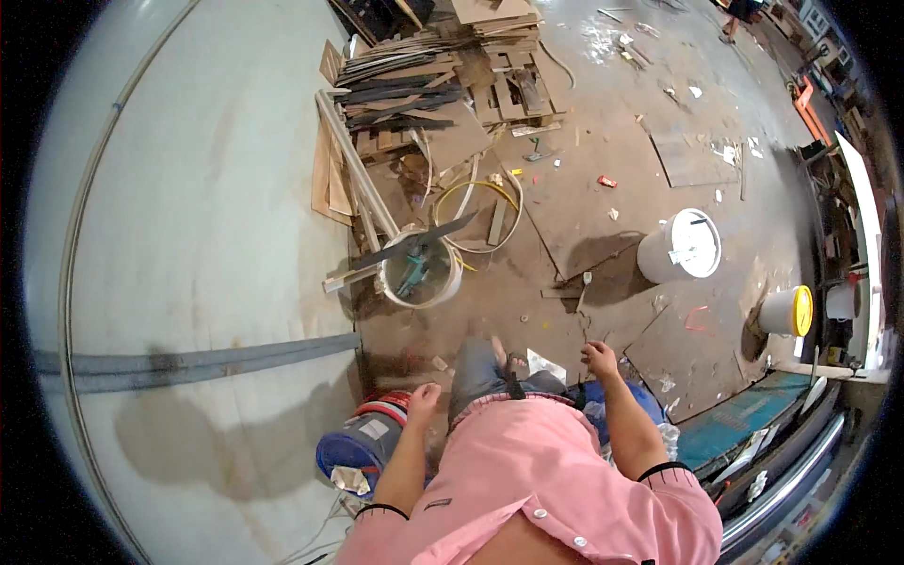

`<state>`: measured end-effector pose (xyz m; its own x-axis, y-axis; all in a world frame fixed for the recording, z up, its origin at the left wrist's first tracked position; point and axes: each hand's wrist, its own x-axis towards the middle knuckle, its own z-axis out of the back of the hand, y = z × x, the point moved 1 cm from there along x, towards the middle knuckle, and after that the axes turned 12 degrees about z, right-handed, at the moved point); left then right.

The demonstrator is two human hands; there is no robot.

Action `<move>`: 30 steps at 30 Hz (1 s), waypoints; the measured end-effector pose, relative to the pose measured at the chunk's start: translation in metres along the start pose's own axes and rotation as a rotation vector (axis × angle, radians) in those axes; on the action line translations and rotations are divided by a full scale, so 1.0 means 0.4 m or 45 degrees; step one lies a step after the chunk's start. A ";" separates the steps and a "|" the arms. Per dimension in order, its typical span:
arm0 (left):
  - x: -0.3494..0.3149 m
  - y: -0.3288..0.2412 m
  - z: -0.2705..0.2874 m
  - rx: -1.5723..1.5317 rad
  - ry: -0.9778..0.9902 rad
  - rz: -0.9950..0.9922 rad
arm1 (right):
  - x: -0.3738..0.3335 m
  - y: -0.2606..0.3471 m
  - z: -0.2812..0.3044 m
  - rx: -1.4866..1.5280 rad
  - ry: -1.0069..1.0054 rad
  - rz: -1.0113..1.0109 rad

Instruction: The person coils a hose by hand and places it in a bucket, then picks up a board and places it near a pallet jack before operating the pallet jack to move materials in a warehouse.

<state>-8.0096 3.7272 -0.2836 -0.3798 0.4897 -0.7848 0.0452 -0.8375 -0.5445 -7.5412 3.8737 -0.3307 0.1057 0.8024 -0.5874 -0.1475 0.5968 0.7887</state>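
Left hand [424,405]: fingers curled inward; I cannot tell whether they close on anything. Right hand [600,361]: fingers bent, tips close together. In my view a thin dark shape [585,330] shows at those tips, too small for me to say whether it is gripped. Hands well apart, in front of the pink shirt [527,447].

Nearest the left hand, I record a dark bucket [350,448] with a blue rim and red at its far end, just left of the forearm; a crumpled paper [350,480] shows at its near edge. Beside the right forearm: a blue object [644,403], partly hidden.

Farther out, ahead-left: an open white tub [455,284] with a green tool [411,273] inside and a long dark strip [433,235] across its top. Beyond it, a looped hose [519,209] and stacked boards [400,99].

Ahead-right: a white bucket [659,254], then a yellow-lidded bucket [780,313]. Pale wall [207,207] along the left.
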 end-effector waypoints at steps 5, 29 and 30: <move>0.152 -0.143 -0.050 0.465 -0.023 -0.028 | 0.093 -0.211 0.103 -0.151 -0.096 -0.060; 0.695 -1.106 -0.282 0.648 -0.063 0.086 | 0.850 0.740 0.069 -0.253 0.050 -0.164; 0.720 -1.133 -0.296 0.731 -0.026 0.050 | 0.886 0.769 0.085 -0.241 0.013 -0.152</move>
<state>-8.0300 4.2765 -0.2982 -0.4061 0.4559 -0.7920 -0.4474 -0.8549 -0.2627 -7.5156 4.3416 -0.2901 0.1240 0.7254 -0.6770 -0.3168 0.6755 0.6658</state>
